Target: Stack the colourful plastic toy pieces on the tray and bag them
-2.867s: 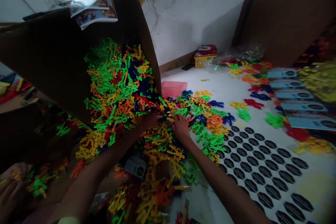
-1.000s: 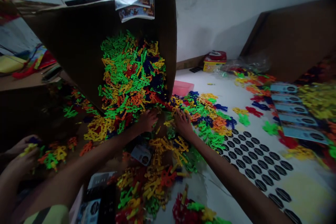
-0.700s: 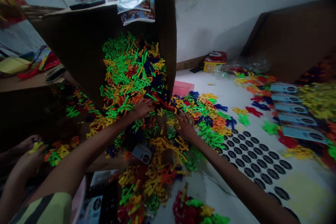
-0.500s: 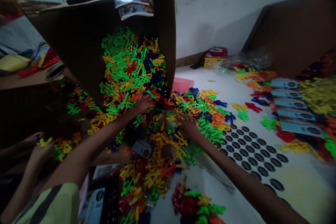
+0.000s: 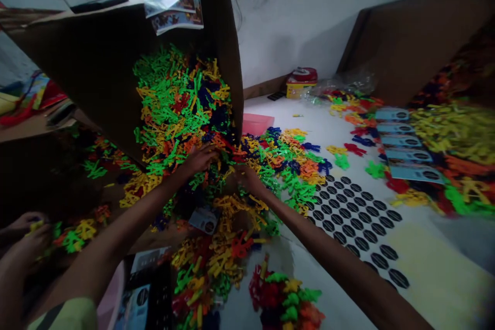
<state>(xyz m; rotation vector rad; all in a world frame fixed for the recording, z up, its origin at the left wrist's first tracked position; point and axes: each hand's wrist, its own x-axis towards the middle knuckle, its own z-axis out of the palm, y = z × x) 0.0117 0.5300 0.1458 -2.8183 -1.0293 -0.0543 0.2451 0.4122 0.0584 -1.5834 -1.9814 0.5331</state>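
Observation:
My left hand [image 5: 201, 159] reaches into the spill at the mouth of a tipped cardboard box [image 5: 104, 46]. Its fingers are stretched out over small plastic figures [image 5: 181, 108] in green, yellow, orange, red and blue. Close by on the right is my right hand [image 5: 248, 179], its fingers curled in against the edge of the same pile; whatever they hold is hidden. Below both hands lie yellow figures [image 5: 234, 206] and a printed card [image 5: 204, 219]. Nearer me sit a mixed heap [image 5: 209, 263] and a smaller red and green bunch [image 5: 280, 294].
Another person's hands [image 5: 33, 229] handle a yellow piece at the lower left. A sheet of black round stickers [image 5: 350, 211] lies to the right. Beyond it are blue cards [image 5: 408, 156] on more figures, a pink tray [image 5: 257, 124] and a yellow tub [image 5: 300, 82].
My right hand has moved left toward my left hand, and its spread fingers have curled in. My left hand stays at the pile. The whole view has shifted slightly.

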